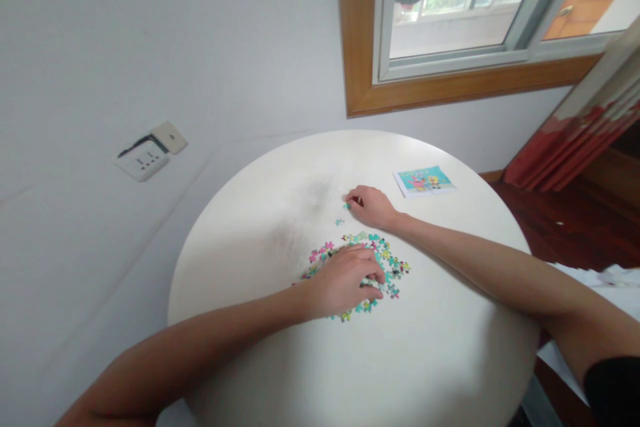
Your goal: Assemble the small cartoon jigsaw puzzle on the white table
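A heap of small jigsaw pieces (pixel 385 257), teal, pink and yellow, lies near the middle of a round white table (pixel 430 360). My left hand (pixel 343 283) rests on top of the heap with its fingers curled down over the pieces. My right hand (pixel 370 205) reaches further back, fingertips pinched on a single teal piece (pixel 347 205) against the tabletop. Another loose teal piece (pixel 339 221) sits just in front of that hand, apart from the heap.
A small cartoon picture card (pixel 424 181) lies at the table's back right. The table stands against a white wall with a socket plate (pixel 145 159). A wood-framed window (pixel 450 27) is behind, and a red and cream curtain (pixel 580 127) hangs at right over dark wooden floor.
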Motion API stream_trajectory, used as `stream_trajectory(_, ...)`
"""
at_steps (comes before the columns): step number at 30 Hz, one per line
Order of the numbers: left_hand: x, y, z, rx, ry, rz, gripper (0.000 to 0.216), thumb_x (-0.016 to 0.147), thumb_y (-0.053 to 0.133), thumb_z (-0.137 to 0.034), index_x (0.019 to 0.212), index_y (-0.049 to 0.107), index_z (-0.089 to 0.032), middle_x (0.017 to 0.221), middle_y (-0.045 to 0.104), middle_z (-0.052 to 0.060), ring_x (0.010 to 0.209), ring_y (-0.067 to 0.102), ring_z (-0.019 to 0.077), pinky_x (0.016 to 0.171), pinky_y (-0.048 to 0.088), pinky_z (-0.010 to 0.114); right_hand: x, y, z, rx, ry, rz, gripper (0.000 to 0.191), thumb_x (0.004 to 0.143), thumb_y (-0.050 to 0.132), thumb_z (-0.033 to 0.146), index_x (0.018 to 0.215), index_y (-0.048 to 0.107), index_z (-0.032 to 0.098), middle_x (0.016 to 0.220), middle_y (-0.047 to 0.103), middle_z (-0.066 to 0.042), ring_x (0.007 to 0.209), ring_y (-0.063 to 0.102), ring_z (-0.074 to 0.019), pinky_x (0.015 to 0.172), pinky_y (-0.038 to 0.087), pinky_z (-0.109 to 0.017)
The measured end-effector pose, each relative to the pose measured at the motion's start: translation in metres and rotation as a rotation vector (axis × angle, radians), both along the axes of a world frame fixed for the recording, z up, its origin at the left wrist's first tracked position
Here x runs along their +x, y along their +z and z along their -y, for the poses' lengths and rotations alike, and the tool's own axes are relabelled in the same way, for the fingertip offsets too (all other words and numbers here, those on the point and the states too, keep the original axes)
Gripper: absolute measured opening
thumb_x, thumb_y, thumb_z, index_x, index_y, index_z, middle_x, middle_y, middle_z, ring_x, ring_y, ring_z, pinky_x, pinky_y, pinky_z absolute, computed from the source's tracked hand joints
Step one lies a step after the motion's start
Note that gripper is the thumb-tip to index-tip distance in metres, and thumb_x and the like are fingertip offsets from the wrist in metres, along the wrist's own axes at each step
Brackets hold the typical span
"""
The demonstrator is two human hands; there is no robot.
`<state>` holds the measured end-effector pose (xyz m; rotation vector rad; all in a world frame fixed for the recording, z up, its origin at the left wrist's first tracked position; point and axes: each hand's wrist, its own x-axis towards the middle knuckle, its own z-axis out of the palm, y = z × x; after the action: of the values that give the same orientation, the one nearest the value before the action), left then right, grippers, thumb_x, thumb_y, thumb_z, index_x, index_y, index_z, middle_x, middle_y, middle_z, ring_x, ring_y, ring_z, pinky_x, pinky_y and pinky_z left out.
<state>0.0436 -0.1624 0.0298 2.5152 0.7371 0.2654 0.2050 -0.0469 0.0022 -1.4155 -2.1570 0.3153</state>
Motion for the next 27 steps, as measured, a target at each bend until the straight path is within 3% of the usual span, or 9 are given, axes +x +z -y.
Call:
stream_trajectory(6,0.0,0.001,-0.001,-0.021,-0.038,-0.012,0.014,0.082,0.078,-0.027,0.088,0.068,-0.019,0.093,0.066,0.003,0.098,0.058,0.0213,0.09,0.04,0.033,0.0,-0.002,-0.001,0.016,0.009,-0.015,0.023,0.09,0.053,0.024,0.1,0.074,0.021,0.096,0.072,-0.005,0.078,0.06,-0.0165,0.073,0.042,-0.028)
stream_trajectory(13,-0.002,0.004,-0.003,-0.032,-0.103,0.054,0.013,0.085,0.074,-0.022,0.089,0.062,-0.02,0.099,0.064,0.002,0.102,0.057,0.0188,0.105,0.034,0.035,0.0,0.0,0.0,0.004,0.01,-0.027,0.024,0.09,0.053,0.023,0.102,0.074,0.02,0.099,0.073,-0.006,0.079,0.061,-0.0159,0.075,0.043,-0.027)
stream_trajectory(18,0.0,0.0,-0.003,-0.108,-0.184,0.145,0.007,0.086,0.071,-0.017,0.086,0.064,-0.019,0.089,0.069,0.001,0.091,0.06,0.0165,0.099,0.04,0.034,0.001,0.0,0.0,0.008,0.02,-0.05,0.024,0.089,0.054,0.022,0.101,0.075,0.02,0.099,0.073,-0.006,0.078,0.06,-0.0158,0.076,0.044,-0.028)
stream_trajectory(20,0.001,0.0,-0.004,-0.182,-0.116,0.206,0.008,0.085,0.071,-0.017,0.091,0.066,-0.018,0.085,0.07,0.001,0.082,0.061,0.0147,0.086,0.045,0.03,0.002,0.0,-0.001,0.0,0.023,-0.082,0.023,0.088,0.055,0.021,0.101,0.075,0.02,0.098,0.073,-0.006,0.077,0.06,-0.0154,0.076,0.044,-0.028)
stream_trajectory(23,-0.001,0.004,-0.015,-0.28,0.132,0.341,0.025,0.085,0.069,-0.021,0.11,0.069,-0.019,0.087,0.072,0.002,0.072,0.06,0.0129,0.07,0.047,0.025,0.003,-0.002,-0.004,-0.042,0.053,-0.231,0.023,0.087,0.056,0.019,0.098,0.075,0.017,0.091,0.074,-0.006,0.073,0.06,-0.0141,0.073,0.045,-0.027)
stream_trajectory(27,-0.011,0.006,-0.046,-0.352,0.469,0.592,0.022,0.084,0.069,-0.031,0.097,0.074,-0.015,0.086,0.074,0.007,0.079,0.066,0.0166,0.073,0.051,0.028,0.002,0.001,-0.005,-0.16,0.151,-0.57,0.023,0.086,0.052,0.018,0.094,0.073,0.013,0.079,0.072,-0.004,0.069,0.06,-0.013,0.069,0.046,-0.026)
